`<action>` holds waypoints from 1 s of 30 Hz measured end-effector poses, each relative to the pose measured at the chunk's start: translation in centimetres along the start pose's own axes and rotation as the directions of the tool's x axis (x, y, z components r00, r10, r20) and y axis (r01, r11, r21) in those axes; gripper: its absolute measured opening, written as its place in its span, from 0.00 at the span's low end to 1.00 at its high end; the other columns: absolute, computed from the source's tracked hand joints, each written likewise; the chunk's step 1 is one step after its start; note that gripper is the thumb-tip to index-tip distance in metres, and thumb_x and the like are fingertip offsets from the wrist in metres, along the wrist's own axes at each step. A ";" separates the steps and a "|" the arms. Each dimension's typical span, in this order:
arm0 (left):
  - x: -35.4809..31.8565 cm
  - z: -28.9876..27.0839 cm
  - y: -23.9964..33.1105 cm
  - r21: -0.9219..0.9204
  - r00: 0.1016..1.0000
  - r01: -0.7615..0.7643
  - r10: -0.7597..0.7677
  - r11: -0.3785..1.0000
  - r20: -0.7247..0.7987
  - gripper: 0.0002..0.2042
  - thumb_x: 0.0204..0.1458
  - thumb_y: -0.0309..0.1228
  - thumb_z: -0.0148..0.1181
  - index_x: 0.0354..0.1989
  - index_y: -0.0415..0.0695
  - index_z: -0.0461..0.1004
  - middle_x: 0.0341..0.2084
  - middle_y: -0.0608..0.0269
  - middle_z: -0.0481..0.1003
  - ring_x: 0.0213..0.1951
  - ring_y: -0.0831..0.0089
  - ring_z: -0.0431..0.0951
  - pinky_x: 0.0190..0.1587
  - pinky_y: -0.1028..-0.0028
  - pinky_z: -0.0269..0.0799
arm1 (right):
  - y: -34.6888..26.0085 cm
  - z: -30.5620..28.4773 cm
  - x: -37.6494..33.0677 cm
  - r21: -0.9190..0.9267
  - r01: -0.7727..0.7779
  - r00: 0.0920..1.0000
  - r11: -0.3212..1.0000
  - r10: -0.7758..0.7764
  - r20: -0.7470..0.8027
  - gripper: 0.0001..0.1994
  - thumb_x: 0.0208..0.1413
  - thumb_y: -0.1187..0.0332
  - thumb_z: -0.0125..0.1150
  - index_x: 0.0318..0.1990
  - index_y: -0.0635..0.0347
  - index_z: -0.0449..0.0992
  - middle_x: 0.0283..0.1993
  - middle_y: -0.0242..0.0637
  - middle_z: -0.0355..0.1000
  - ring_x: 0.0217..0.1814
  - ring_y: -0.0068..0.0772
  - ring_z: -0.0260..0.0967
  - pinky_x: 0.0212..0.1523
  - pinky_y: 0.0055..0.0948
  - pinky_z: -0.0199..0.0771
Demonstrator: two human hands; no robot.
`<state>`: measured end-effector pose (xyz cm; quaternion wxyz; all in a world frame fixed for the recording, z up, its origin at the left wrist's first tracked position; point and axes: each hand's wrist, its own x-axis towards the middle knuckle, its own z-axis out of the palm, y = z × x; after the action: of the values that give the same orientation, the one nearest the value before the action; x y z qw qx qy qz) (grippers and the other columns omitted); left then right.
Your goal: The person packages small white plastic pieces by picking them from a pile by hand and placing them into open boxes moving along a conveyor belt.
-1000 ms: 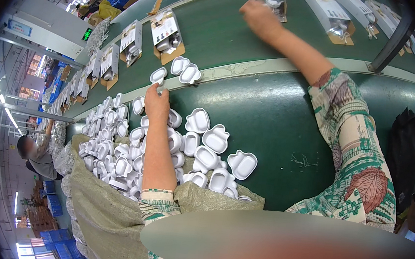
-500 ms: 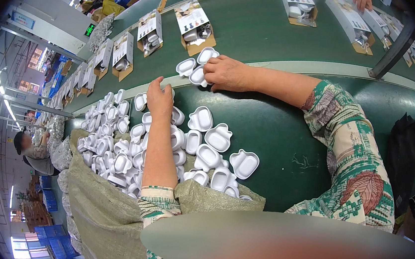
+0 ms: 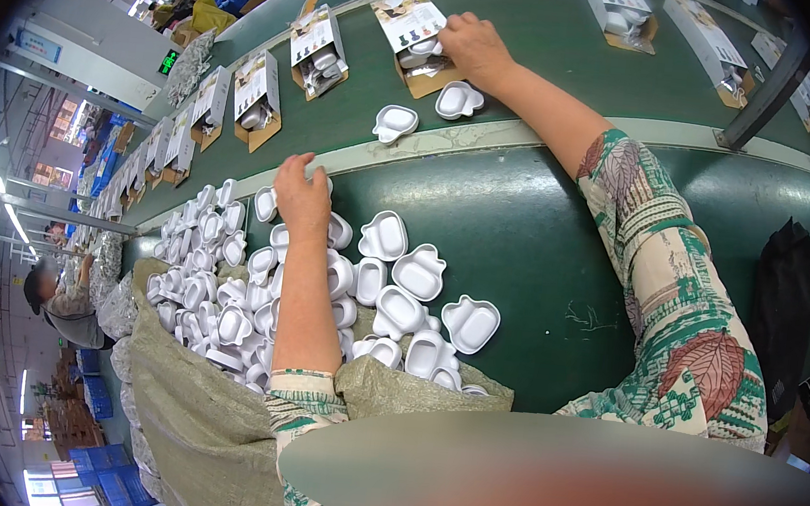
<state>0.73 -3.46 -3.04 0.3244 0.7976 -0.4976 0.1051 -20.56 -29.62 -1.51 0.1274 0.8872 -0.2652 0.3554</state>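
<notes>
The right hand (image 3: 472, 47) is stretched out to the 12 o'clock side of the work area, over the green conveyor belt (image 3: 543, 32). Its fingers are curled down onto a white plastic tray (image 3: 422, 52) that sits in an open cardboard carton (image 3: 415, 44) with a printed flap. The fingertips are touching the tray; whether they clench it cannot be told from this view.

Two loose white trays lie on the belt just beside that carton: one (image 3: 459, 99) at 6 o'clock of the right hand, the other (image 3: 395, 122) at 7 o'clock of it. Neither touches the hand.

The left hand (image 3: 301, 194) rests palm down at the 12 o'clock edge of the heap of white trays (image 3: 226, 285) on the green table (image 3: 541, 256). Its fingers are bent over trays at the top of the heap; a closed grip on any one piece is not visible.

The heap spreads from 9 o'clock to 3 o'clock of the left forearm, lying partly on an olive woven sack (image 3: 203, 429).

More cartons (image 3: 317, 49) stand in a row on the belt toward 10 o'clock. Another person (image 3: 64, 303) is at 9 o'clock, well apart.
</notes>
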 end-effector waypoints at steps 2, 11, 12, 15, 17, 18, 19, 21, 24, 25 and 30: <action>-0.1 0.0 -1.3 0.128 0.985 0.026 -0.004 0.991 -0.170 0.14 0.46 0.31 0.56 0.43 0.45 0.74 0.49 0.52 0.69 0.56 0.51 0.62 0.56 0.53 0.59 | 0.9 -0.3 -0.6 0.000 -0.041 0.999 0.999 0.041 0.003 0.06 0.45 0.70 0.58 0.32 0.57 0.73 0.37 0.37 0.68 0.45 0.39 0.65 0.41 0.38 0.66; 0.2 -1.1 -4.4 0.058 0.814 0.579 -0.580 0.813 0.001 0.21 0.47 0.37 0.55 0.50 0.44 0.70 0.52 0.52 0.67 0.54 0.55 0.66 0.55 0.54 0.61 | -1.5 -8.7 -8.4 0.042 0.017 0.968 0.999 -0.027 0.248 0.09 0.50 0.64 0.57 0.36 0.57 0.72 0.38 0.36 0.69 0.46 0.39 0.66 0.43 0.40 0.64; 0.1 -1.0 -4.3 0.042 0.868 0.494 -0.495 0.868 0.019 0.21 0.47 0.37 0.55 0.50 0.42 0.70 0.51 0.51 0.68 0.52 0.55 0.69 0.55 0.59 0.63 | -1.2 -8.8 -9.1 0.031 0.020 0.955 0.999 -0.028 0.297 0.08 0.50 0.66 0.56 0.36 0.58 0.72 0.38 0.36 0.69 0.45 0.39 0.66 0.43 0.40 0.64; -0.1 -0.2 -3.8 -0.151 0.949 0.316 -0.310 0.937 0.063 0.20 0.46 0.35 0.57 0.48 0.39 0.71 0.48 0.50 0.71 0.51 0.55 0.70 0.54 0.64 0.64 | 0.1 -9.3 -9.3 -0.090 0.070 0.937 0.994 -0.035 0.347 0.06 0.49 0.70 0.52 0.34 0.58 0.72 0.38 0.36 0.69 0.45 0.38 0.66 0.44 0.39 0.64; 0.3 0.0 -3.4 -0.281 0.958 0.263 -0.216 0.923 0.186 0.18 0.46 0.35 0.58 0.45 0.40 0.73 0.48 0.51 0.72 0.52 0.56 0.70 0.55 0.66 0.63 | 0.0 -10.2 -9.1 -0.059 0.067 0.952 0.996 -0.046 0.303 0.06 0.48 0.72 0.51 0.34 0.58 0.71 0.37 0.36 0.68 0.45 0.38 0.66 0.44 0.38 0.64; 0.3 0.4 -2.7 -0.324 0.966 0.205 -0.136 0.924 0.221 0.18 0.46 0.35 0.58 0.44 0.41 0.73 0.49 0.51 0.71 0.53 0.56 0.70 0.56 0.67 0.63 | 0.0 -10.6 -9.3 -0.034 0.060 0.963 0.998 -0.049 0.264 0.06 0.48 0.73 0.49 0.33 0.58 0.71 0.37 0.36 0.68 0.44 0.38 0.66 0.45 0.37 0.64; 0.1 0.6 -2.1 -0.361 0.976 0.146 -0.073 0.921 0.207 0.17 0.46 0.34 0.58 0.44 0.42 0.73 0.51 0.50 0.70 0.54 0.55 0.69 0.57 0.68 0.62 | -0.2 -10.7 -9.5 -0.035 0.065 0.961 0.997 -0.053 0.270 0.06 0.48 0.73 0.49 0.33 0.58 0.71 0.37 0.36 0.68 0.44 0.38 0.66 0.45 0.37 0.64; 0.1 0.5 -1.5 -0.341 0.981 0.107 -0.044 0.934 0.188 0.16 0.47 0.34 0.58 0.44 0.42 0.74 0.50 0.51 0.71 0.53 0.55 0.70 0.56 0.67 0.63 | -1.4 -10.7 -9.5 0.080 0.132 0.982 0.988 -0.141 0.129 0.04 0.48 0.73 0.49 0.32 0.57 0.69 0.36 0.37 0.67 0.44 0.38 0.66 0.44 0.36 0.64; 0.1 0.1 -0.9 -0.296 0.982 0.106 -0.054 0.949 0.181 0.15 0.47 0.33 0.57 0.44 0.43 0.74 0.48 0.52 0.72 0.51 0.56 0.71 0.54 0.67 0.64 | -2.2 -9.6 -8.8 0.121 0.192 0.975 0.974 -0.204 0.093 0.04 0.47 0.73 0.50 0.32 0.58 0.68 0.36 0.38 0.66 0.42 0.38 0.66 0.44 0.36 0.65; 0.0 0.1 -0.8 -0.276 0.976 0.148 -0.096 0.950 0.194 0.14 0.48 0.33 0.57 0.43 0.43 0.74 0.46 0.53 0.73 0.49 0.56 0.72 0.53 0.67 0.65 | -2.0 -9.3 -8.4 0.135 0.200 0.970 0.970 -0.216 0.113 0.04 0.47 0.73 0.50 0.32 0.59 0.68 0.37 0.39 0.66 0.42 0.39 0.66 0.44 0.35 0.65; 0.1 0.0 -0.1 -0.247 0.980 0.132 -0.088 0.960 0.180 0.14 0.48 0.33 0.57 0.42 0.42 0.75 0.43 0.54 0.75 0.46 0.57 0.73 0.50 0.67 0.67 | 0.5 -6.8 -8.0 0.576 -0.417 0.908 0.703 0.354 0.225 0.07 0.53 0.69 0.55 0.31 0.65 0.72 0.35 0.45 0.69 0.40 0.46 0.66 0.41 0.37 0.65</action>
<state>0.89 -3.47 -3.02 0.3878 0.7811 -0.4871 -0.0460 -29.51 -24.15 -2.16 -0.2567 0.8207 -0.3210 0.3968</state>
